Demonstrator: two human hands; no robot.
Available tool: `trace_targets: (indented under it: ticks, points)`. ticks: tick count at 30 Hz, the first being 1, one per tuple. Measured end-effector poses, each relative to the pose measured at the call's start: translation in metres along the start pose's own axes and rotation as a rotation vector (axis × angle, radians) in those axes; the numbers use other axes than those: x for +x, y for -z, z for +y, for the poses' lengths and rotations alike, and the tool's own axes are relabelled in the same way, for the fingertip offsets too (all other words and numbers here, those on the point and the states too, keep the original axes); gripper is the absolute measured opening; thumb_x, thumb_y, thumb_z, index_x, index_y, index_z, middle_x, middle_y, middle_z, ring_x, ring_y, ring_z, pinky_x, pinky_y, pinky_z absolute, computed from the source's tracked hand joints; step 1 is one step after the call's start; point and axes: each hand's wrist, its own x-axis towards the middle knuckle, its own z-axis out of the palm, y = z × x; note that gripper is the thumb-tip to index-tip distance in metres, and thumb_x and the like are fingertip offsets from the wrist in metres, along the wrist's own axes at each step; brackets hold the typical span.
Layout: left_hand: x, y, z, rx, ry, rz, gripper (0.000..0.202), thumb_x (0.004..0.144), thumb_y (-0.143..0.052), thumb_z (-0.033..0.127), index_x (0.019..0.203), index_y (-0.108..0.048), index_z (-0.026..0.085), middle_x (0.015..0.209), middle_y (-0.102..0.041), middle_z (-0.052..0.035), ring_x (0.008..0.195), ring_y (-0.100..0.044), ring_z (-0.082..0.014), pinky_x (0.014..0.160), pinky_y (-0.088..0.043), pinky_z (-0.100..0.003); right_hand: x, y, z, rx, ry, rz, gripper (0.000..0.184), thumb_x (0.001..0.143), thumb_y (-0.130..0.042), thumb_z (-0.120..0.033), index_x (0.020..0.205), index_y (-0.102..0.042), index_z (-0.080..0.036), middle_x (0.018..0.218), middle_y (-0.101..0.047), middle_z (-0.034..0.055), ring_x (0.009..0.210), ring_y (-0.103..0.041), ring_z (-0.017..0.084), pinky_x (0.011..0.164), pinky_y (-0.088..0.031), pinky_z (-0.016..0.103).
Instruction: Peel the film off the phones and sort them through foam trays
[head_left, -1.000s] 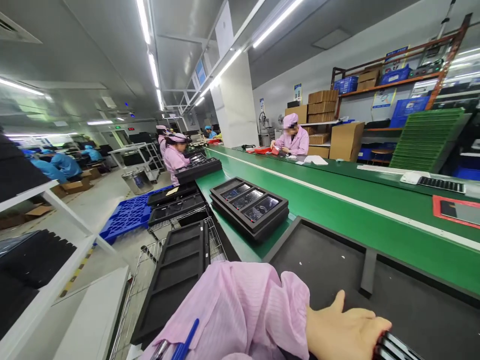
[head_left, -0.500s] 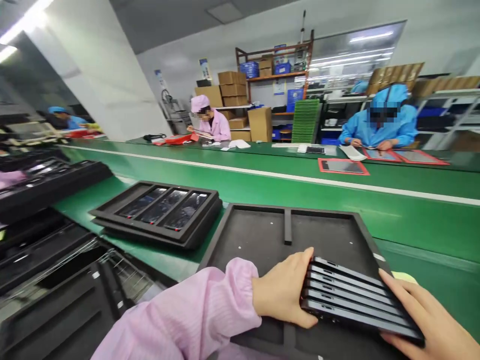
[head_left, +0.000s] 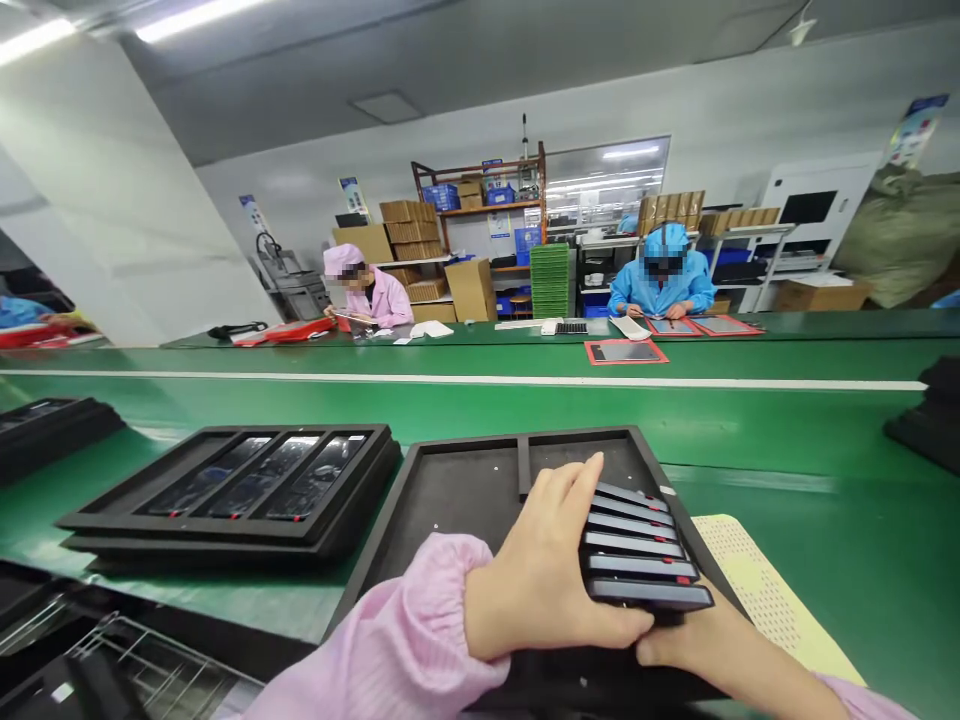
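My left hand (head_left: 544, 570), in a pink sleeve, is closed against the left side of a row of several thin black devices (head_left: 637, 545) standing on edge. Under the near end of that row, my right hand (head_left: 701, 645) grips from below, its fingers mostly hidden. The row rests in the right half of a black foam tray (head_left: 450, 490) on the green bench. To the left, a stack of black trays (head_left: 232, 490) holds three dark screens in its slots.
A green conveyor belt (head_left: 487, 405) runs across beyond the trays. Two people sit on its far side, one in pink (head_left: 367, 290), one in blue (head_left: 664, 280), with red-framed panels (head_left: 626, 351). A perforated yellow sheet (head_left: 757, 590) lies right of my tray. A wire cart (head_left: 142, 670) stands lower left.
My view has swung right and levelled. Both hands have squeezed the row of devices tighter and turned it upright in the tray; the right hand has slid under its near end.
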Motion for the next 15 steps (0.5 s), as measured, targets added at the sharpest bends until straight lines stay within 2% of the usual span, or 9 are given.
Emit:
trace_targets:
  ticks: [2,4,7,10,13,15]
  points:
    - [-0.01,-0.023,-0.008,-0.166,0.005,0.118,0.114,0.054,-0.075,0.058,0.142,-0.016,0.016,0.135,-0.034,-0.0202,0.126,-0.035,-0.0393,0.104,-0.027,-0.059,-0.004,-0.005,-0.012,0.138,0.07,0.091,0.099,0.068,-0.063,-0.075,0.142,-0.02,-0.026,0.13,-0.046,0.0137,0.111,-0.052,0.034,0.086,-0.052,0.046]
    - [-0.021,-0.046,-0.01,-0.471,0.034,0.244,0.118,0.056,-0.061,0.075,0.144,-0.002,0.021,0.141,-0.028,-0.0203,0.125,-0.041,-0.0362,0.103,-0.034,-0.054,-0.007,-0.014,-0.02,0.173,0.15,0.19,0.091,0.071,-0.056,-0.077,0.14,-0.022,-0.028,0.13,-0.045,0.013,0.113,-0.051,0.032,0.088,-0.051,0.042]
    - [-0.034,-0.07,-0.005,-0.734,0.01,0.343,0.119,0.058,-0.059,0.076,0.143,0.005,0.022,0.139,-0.035,-0.0198,0.122,-0.047,-0.033,0.102,-0.039,-0.048,-0.01,-0.029,-0.025,0.135,0.221,0.304,0.085,0.071,-0.055,-0.077,0.135,-0.029,-0.028,0.122,-0.05,0.0124,0.104,-0.057,0.031,0.086,-0.052,0.039]
    - [-0.041,-0.076,0.0,-0.721,-0.047,0.383,0.113,0.063,-0.063,0.068,0.143,0.002,0.02,0.135,-0.04,-0.0199,0.122,-0.047,-0.0336,0.103,-0.037,-0.049,-0.014,-0.036,-0.024,0.14,0.246,0.349,0.083,0.072,-0.058,-0.075,0.134,-0.03,-0.027,0.119,-0.05,0.0122,0.101,-0.058,0.031,0.086,-0.052,0.04]
    - [-0.046,-0.074,-0.004,-0.608,-0.135,0.403,0.108,0.064,-0.06,0.07,0.143,-0.002,0.024,0.143,-0.028,-0.0205,0.123,-0.046,-0.0356,0.103,-0.036,-0.052,-0.02,-0.034,-0.024,0.164,0.262,0.235,0.088,0.074,-0.06,-0.071,0.14,-0.021,-0.029,0.13,-0.041,0.0121,0.114,-0.049,0.032,0.094,-0.046,0.043]
    - [-0.05,-0.073,-0.007,-0.522,-0.155,0.384,0.115,0.059,-0.058,0.075,0.143,0.001,0.023,0.144,-0.023,-0.0228,0.12,-0.047,-0.0372,0.103,-0.035,-0.054,-0.025,-0.032,-0.024,0.141,0.276,0.179,0.096,0.071,-0.057,-0.075,0.144,-0.014,-0.03,0.14,-0.029,0.0117,0.125,-0.037,0.034,0.1,-0.038,0.045]
